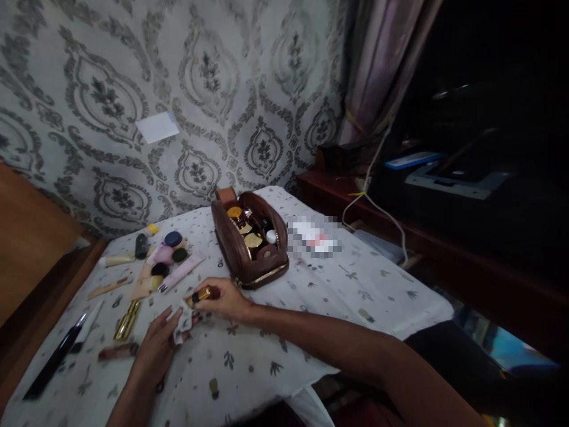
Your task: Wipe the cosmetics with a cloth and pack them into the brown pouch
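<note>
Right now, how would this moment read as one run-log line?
left hand: holding white item | right hand: holding gold tube | bag: open

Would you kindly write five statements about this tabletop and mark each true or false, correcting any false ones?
1. The pink tube lies to the left of the brown bag. True.
2. The brown bag is closed. False: it is open, with items showing inside.
3. The right hand holds a gold-and-dark item, and the left hand a small white piece. True.
4. The right hand is inside the brown bag. False: it is outside, close to the left hand.
5. A long black item lies left of the left hand. True.
</note>
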`<state>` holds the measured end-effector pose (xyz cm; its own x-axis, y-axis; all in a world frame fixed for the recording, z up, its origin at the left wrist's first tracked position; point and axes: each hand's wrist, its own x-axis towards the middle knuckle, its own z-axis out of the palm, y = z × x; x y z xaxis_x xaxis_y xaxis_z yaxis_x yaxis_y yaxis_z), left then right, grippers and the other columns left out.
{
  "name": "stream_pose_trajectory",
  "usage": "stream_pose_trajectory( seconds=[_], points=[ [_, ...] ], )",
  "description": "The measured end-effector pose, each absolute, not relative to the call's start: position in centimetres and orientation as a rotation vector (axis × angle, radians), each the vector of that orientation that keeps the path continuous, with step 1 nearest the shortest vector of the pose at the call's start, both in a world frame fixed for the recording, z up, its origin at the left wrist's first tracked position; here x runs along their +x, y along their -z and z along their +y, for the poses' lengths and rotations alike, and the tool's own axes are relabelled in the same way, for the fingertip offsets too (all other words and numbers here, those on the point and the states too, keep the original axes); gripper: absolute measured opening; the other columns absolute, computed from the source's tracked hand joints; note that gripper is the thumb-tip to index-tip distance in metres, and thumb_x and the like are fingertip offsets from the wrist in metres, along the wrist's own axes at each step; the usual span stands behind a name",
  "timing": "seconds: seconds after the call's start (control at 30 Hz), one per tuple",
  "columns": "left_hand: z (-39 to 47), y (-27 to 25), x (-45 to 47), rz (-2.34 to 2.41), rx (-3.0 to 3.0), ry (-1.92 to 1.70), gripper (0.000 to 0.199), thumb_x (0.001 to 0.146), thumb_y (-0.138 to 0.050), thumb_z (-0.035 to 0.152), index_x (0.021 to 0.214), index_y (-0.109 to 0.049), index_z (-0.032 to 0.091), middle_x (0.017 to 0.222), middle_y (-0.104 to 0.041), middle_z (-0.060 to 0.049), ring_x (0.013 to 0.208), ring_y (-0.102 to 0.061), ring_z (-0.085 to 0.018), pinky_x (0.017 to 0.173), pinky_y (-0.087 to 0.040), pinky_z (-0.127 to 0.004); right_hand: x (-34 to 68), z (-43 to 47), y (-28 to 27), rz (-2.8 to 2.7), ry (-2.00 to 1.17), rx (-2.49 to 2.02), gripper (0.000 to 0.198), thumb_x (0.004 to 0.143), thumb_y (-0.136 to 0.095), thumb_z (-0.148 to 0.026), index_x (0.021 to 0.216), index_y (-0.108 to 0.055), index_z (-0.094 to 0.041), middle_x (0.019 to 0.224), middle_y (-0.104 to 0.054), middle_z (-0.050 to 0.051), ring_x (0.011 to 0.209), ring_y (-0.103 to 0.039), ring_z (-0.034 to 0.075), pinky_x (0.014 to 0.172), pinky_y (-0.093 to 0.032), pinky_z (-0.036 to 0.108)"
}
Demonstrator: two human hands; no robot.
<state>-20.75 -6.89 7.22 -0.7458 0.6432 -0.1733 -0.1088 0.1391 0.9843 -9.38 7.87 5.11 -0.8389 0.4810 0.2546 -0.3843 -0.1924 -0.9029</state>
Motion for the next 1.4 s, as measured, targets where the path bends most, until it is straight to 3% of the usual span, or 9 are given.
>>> stream_pose_trajectory(
  seconds=[0.17,0.3,0.4,0.5,0.6,0.67,0.97,1.27,1.4],
  points=[
    [-6.1,-8.9,-18.9,1.596,0.517,-1.607,0.052,0.056,-0.086,0.049,0.085,-0.066,0.011,0.077,-0.071,-0.006,0.066,-0.066,-0.016,0.045,-0.040,-0.019,-9.1,7.9,-5.7,-1.607,-1.993,-0.177,0.047,0.065,-0.082,-0.050,0.095,-0.071,-0.015,0.082,-0.068,0.000,0.073,-0.060,0.013,0.073,-0.048,0.028],
    [-6.3,-9.0,-18.9,1.747,0.732,-1.495,0.048,0.070,-0.075,0.053,0.092,-0.066,0.012,0.073,-0.070,-0.003,0.057,-0.061,-0.013,0.047,-0.041,-0.020,-8.9,8.0,-6.1,-1.744,-1.747,-0.252,0.039,0.073,-0.078,-0.045,0.097,-0.074,-0.015,0.083,-0.065,0.001,0.076,-0.058,0.014,0.068,-0.045,0.025],
    [-6.7,-9.3,-18.8,2.050,1.022,-1.315,0.041,0.080,-0.064,0.053,0.090,-0.066,0.013,0.069,-0.068,-0.001,0.053,-0.059,-0.014,0.051,-0.045,-0.024,-8.7,8.0,-6.4,-1.820,-1.591,-0.271,0.026,0.077,-0.076,-0.038,0.087,-0.072,-0.015,0.081,-0.061,0.001,0.076,-0.056,0.014,0.063,-0.042,0.023],
    [-6.8,-9.6,-18.4,2.287,1.317,-1.189,0.036,0.089,-0.054,0.046,0.100,-0.067,0.015,0.086,-0.073,-0.005,0.074,-0.068,-0.021,0.071,-0.055,-0.033,-8.5,7.8,-6.6,-1.889,-1.525,-0.257,0.015,0.079,-0.072,-0.029,0.078,-0.066,-0.016,0.077,-0.057,-0.001,0.071,-0.053,0.013,0.061,-0.039,0.022],
    [-6.9,-9.4,-17.9,2.389,1.563,-1.146,0.038,0.095,-0.048,0.039,0.121,-0.062,0.015,0.120,-0.071,-0.012,0.110,-0.066,-0.026,0.098,-0.051,-0.043,-8.4,7.5,-6.8,-1.944,-1.478,-0.269,0.011,0.079,-0.071,-0.022,0.076,-0.062,-0.017,0.072,-0.053,-0.004,0.066,-0.049,0.011,0.061,-0.038,0.022],
    [-7.1,-9.2,-17.7,2.427,1.684,-1.148,0.041,0.097,-0.046,0.036,0.128,-0.059,0.013,0.129,-0.066,-0.015,0.119,-0.063,-0.026,0.103,-0.049,-0.044,-8.3,7.4,-6.9,-1.960,-1.455,-0.282,0.011,0.078,-0.071,-0.021,0.075,-0.061,-0.017,0.069,-0.051,-0.005,0.063,-0.046,0.010,0.062,-0.037,0.022],
    [-7.5,-10.2,-17.1,2.481,2.159,-1.014,0.035,0.100,-0.044,0.025,0.131,-0.056,0.013,0.132,-0.064,-0.015,0.124,-0.059,-0.022,0.105,-0.051,-0.040,-8.2,7.1,-6.3,-2.076,-1.262,-0.161,0.010,0.077,-0.065,-0.008,0.082,-0.064,-0.017,0.075,-0.050,-0.003,0.066,-0.049,0.010,0.063,-0.039,0.021],
    [-7.6,-11.6,-17.4,2.503,2.251,-0.817,0.029,0.100,-0.041,0.025,0.116,-0.063,0.013,0.108,-0.073,-0.012,0.096,-0.071,-0.021,0.084,-0.061,-0.037,-7.6,6.6,-5.8,-2.360,-0.744,-0.035,0.002,0.088,-0.063,-0.018,0.086,-0.062,-0.019,0.086,-0.056,0.001,0.073,-0.054,0.013,0.064,-0.041,0.022],
    [-7.7,-11.4,-16.9,2.486,2.459,-0.874,0.028,0.098,-0.041,0.015,0.113,-0.064,0.013,0.108,-0.073,-0.012,0.102,-0.069,-0.022,0.088,-0.060,-0.038,-7.6,6.2,-5.5,-2.407,-0.711,-0.011,0.005,0.086,-0.066,-0.022,0.090,-0.064,-0.019,0.089,-0.058,0.002,0.073,-0.055,0.013,0.061,-0.041,0.022]
  ],
)
